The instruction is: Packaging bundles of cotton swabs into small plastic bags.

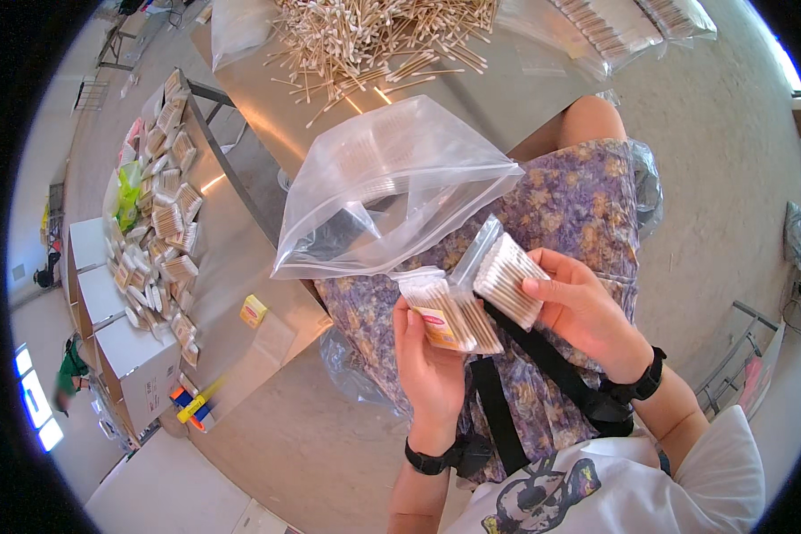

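My left hand is closed around small clear packs of cotton swabs, the front one with a red and yellow label. In my right hand, thumb and fingers pinch another pack of cotton swabs, its clear top lying against the left-hand packs. Both hands are above my lap, which a purple flowered cloth covers. Just beyond them a large clear zip bag rests across the table edge and my lap. More packed swabs show through its far part.
Loose cotton swabs are heaped on the metal table ahead. Bags of packed swabs lie at its far right. On the left table, many swab packs sit beside white cartons, with a small stack of yellow labels nearer me.
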`<control>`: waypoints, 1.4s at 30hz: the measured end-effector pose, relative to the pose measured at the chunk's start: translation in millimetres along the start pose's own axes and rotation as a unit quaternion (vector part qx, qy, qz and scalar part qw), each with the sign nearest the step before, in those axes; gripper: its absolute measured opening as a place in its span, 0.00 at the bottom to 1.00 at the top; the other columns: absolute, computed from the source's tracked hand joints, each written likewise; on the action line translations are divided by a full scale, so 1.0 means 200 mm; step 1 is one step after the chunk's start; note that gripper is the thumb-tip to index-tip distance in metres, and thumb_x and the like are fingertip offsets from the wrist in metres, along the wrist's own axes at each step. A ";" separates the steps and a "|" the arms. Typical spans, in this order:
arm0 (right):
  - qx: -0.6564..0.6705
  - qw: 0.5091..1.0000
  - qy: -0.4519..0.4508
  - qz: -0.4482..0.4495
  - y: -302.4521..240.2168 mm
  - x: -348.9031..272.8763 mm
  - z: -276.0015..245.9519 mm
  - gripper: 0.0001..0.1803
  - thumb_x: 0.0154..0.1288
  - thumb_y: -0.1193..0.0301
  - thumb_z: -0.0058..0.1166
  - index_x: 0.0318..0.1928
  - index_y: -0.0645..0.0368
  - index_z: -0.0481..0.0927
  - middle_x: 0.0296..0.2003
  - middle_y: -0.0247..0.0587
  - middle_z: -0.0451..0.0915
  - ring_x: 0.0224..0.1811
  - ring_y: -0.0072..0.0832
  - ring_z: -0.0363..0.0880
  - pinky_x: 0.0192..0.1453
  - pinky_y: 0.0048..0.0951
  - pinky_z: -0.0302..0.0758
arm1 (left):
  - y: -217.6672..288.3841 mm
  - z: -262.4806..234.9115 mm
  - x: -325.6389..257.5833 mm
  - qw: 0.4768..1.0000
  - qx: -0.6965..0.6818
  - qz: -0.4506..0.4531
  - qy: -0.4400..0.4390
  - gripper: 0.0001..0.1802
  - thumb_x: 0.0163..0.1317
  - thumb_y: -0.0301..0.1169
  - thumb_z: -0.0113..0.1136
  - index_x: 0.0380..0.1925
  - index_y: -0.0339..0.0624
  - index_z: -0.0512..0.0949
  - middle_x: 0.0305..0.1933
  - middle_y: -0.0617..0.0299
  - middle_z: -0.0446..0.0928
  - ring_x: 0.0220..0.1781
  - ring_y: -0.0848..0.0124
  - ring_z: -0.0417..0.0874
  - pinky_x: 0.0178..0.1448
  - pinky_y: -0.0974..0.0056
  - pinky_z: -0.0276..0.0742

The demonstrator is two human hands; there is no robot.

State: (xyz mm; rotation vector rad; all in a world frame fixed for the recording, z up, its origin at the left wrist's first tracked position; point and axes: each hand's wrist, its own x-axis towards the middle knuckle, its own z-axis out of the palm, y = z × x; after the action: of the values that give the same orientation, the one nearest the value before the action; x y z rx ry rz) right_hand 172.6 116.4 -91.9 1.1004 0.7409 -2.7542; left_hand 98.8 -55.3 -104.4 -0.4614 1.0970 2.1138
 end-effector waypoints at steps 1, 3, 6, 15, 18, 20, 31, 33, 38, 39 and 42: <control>-0.004 1.000 -0.002 0.006 0.01 0.00 0.01 0.14 0.65 0.72 0.59 0.48 0.60 0.72 0.43 0.32 0.77 0.45 0.19 0.77 0.50 0.23 0.75 | -0.01 0.00 0.01 0.999 -0.046 -0.010 0.003 0.21 0.74 0.41 0.41 0.61 0.42 0.61 0.57 0.60 0.71 0.58 0.66 0.74 0.61 0.56 0.71; -0.005 1.000 -0.008 0.008 0.02 -0.01 0.03 0.15 0.64 0.72 0.59 0.48 0.61 0.72 0.43 0.33 0.77 0.45 0.20 0.77 0.51 0.24 0.75 | -0.02 0.02 0.02 0.998 -0.057 -0.011 0.016 0.20 0.74 0.40 0.41 0.61 0.43 0.62 0.58 0.60 0.71 0.59 0.67 0.74 0.61 0.57 0.70; -0.003 1.000 -0.016 0.009 0.03 -0.01 0.06 0.15 0.63 0.73 0.60 0.48 0.61 0.72 0.43 0.33 0.77 0.46 0.20 0.77 0.52 0.24 0.74 | -0.03 0.03 0.03 0.998 -0.044 0.015 0.030 0.19 0.74 0.39 0.40 0.61 0.44 0.62 0.58 0.61 0.71 0.60 0.68 0.73 0.63 0.57 0.69; -0.098 0.995 -0.005 -0.034 0.06 0.00 0.05 0.14 0.62 0.74 0.62 0.45 0.60 0.71 0.42 0.32 0.76 0.47 0.19 0.75 0.54 0.23 0.71 | -0.04 0.06 0.01 0.998 0.001 0.058 0.035 0.20 0.75 0.39 0.40 0.62 0.42 0.62 0.59 0.60 0.70 0.61 0.69 0.72 0.63 0.60 0.67; -0.097 0.994 -0.012 -0.040 0.07 0.00 0.05 0.14 0.63 0.74 0.61 0.45 0.60 0.70 0.42 0.32 0.76 0.47 0.18 0.74 0.54 0.23 0.71 | -0.04 0.08 0.00 0.997 0.019 0.055 0.043 0.22 0.75 0.40 0.38 0.63 0.42 0.62 0.61 0.60 0.70 0.62 0.67 0.71 0.65 0.57 0.66; -0.102 0.993 -0.013 -0.049 0.09 0.01 0.05 0.14 0.63 0.74 0.60 0.45 0.60 0.70 0.42 0.32 0.75 0.48 0.18 0.74 0.54 0.22 0.71 | -0.05 0.09 0.00 0.997 0.034 0.056 0.043 0.23 0.75 0.40 0.37 0.65 0.43 0.62 0.62 0.60 0.69 0.63 0.65 0.71 0.66 0.55 0.66; -0.166 0.981 -0.026 -0.099 0.08 -0.01 0.10 0.20 0.65 0.75 0.59 0.53 0.64 0.67 0.46 0.36 0.75 0.52 0.21 0.74 0.56 0.25 0.74 | -0.05 0.01 0.01 0.999 -0.039 0.007 -0.028 0.24 0.75 0.40 0.38 0.65 0.39 0.60 0.62 0.55 0.68 0.64 0.65 0.70 0.66 0.57 0.65; -0.179 0.979 -0.035 -0.086 0.08 -0.01 0.10 0.22 0.64 0.75 0.60 0.55 0.65 0.67 0.47 0.37 0.75 0.52 0.21 0.74 0.56 0.25 0.73 | -0.02 0.05 0.02 0.999 0.010 0.044 -0.002 0.26 0.75 0.42 0.38 0.66 0.40 0.58 0.64 0.53 0.67 0.64 0.63 0.69 0.67 0.56 0.65; -0.255 0.957 -0.059 -0.128 0.08 -0.03 0.07 0.23 0.64 0.75 0.60 0.57 0.66 0.68 0.49 0.37 0.76 0.52 0.21 0.74 0.57 0.26 0.73 | 0.01 0.06 0.02 0.998 0.005 0.065 -0.011 0.31 0.74 0.45 0.40 0.70 0.41 0.53 0.68 0.48 0.63 0.67 0.59 0.68 0.70 0.55 0.62; -0.255 0.956 -0.066 -0.128 0.08 -0.03 0.07 0.24 0.63 0.75 0.60 0.58 0.66 0.68 0.49 0.37 0.76 0.52 0.20 0.74 0.57 0.25 0.73 | 0.01 0.05 0.02 0.997 0.006 0.060 -0.050 0.32 0.73 0.48 0.41 0.69 0.38 0.55 0.68 0.49 0.64 0.66 0.60 0.68 0.70 0.55 0.62; -0.223 0.968 -0.079 -0.088 0.07 -0.04 0.09 0.26 0.63 0.76 0.60 0.60 0.66 0.67 0.50 0.37 0.76 0.52 0.20 0.74 0.57 0.25 0.72 | 0.01 0.04 0.02 0.994 0.071 0.027 -0.079 0.36 0.71 0.52 0.41 0.67 0.34 0.59 0.67 0.50 0.66 0.66 0.61 0.69 0.69 0.56 0.63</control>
State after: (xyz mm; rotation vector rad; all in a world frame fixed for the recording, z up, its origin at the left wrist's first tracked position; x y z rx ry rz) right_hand 170.2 95.3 -79.9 0.7457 1.4021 -2.5680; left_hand 94.8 -48.4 -100.7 -0.1941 1.1698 2.0623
